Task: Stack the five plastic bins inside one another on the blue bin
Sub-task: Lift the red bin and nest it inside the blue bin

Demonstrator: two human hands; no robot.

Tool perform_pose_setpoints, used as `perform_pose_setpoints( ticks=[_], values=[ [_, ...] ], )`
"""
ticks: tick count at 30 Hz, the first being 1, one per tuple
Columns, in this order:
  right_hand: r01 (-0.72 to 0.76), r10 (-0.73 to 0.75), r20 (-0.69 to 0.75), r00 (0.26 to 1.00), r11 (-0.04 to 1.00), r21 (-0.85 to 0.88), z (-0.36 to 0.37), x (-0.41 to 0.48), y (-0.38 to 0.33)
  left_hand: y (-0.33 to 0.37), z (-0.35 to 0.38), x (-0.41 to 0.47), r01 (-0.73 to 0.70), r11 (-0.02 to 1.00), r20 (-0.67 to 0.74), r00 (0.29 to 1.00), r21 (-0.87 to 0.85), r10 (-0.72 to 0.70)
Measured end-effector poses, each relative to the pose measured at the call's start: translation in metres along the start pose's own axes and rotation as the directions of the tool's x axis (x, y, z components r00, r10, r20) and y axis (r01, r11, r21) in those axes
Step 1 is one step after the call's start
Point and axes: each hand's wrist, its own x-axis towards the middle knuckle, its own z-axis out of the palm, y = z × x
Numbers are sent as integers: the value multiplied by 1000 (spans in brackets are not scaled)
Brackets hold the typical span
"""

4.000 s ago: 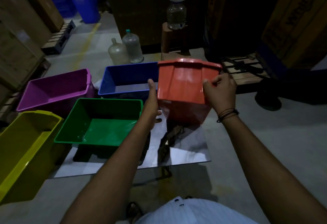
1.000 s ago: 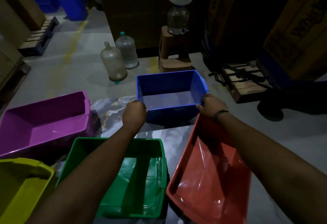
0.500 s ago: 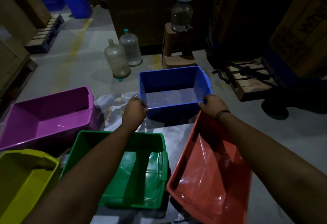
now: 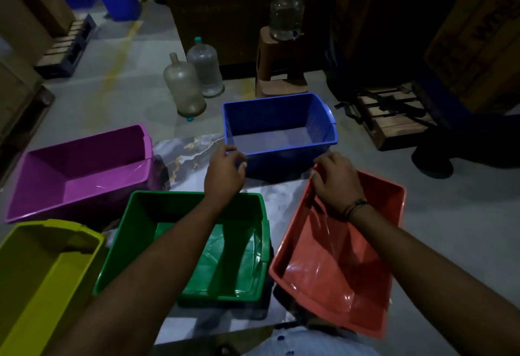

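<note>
Down on the marbled counter five bins sit separately: yellow bin near left, purple bin beyond it, green bin centre, orange bin tilted right, blue bin far. Left hand hovers half-curled and empty just short of the blue rim; right hand, fingers loosely bent, rests on the orange bin's far edge.

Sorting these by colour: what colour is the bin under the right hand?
Orange-red bin, beneath the right hand, clearest in the head view.
</note>
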Motion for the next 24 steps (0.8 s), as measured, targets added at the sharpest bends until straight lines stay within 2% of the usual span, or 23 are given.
perform_pose_setpoints(
  ticks=[2,3,5,6,8,9,12,16,20,22,24],
  values=[
    [-12,9,27,1000,996,83,3,-23,-16,14,6,-9,-44,999,-3,999,-24,44],
    [-34,29,43,999,991,130,5,-34,-24,24,9,-14,-58,998,39,997,-39,60],
    [-83,69,74,995,976,200,8,-51,-37,43,17,-24,-46,997,221,974,-57,58],
    [-112,94,91,991,969,221,10,-57,-41,53,22,-28,-52,999,340,939,-18,55],
    [-173,146,124,981,953,250,10,-67,-49,72,32,-36,-150,982,518,852,113,70],
    [-199,167,135,977,943,267,8,-72,-53,80,36,-40,-186,971,557,827,153,71],
    [-243,203,149,968,906,345,0,-82,-61,97,42,-47,-138,981,586,810,136,33],
    [-321,251,212,945,840,437,-12,-92,-63,109,38,-54,-13,1000,645,764,26,-7],
    [-411,286,304,909,737,537,-15,-104,-55,117,29,-55,-56,998,708,705,21,24],
    [-391,270,292,918,747,538,-14,-112,-53,117,25,-52,-15,1000,718,696,8,5],
    [-352,255,250,934,780,517,-29,-115,-63,123,18,-50,21,999,678,735,-28,4]
  ],
)
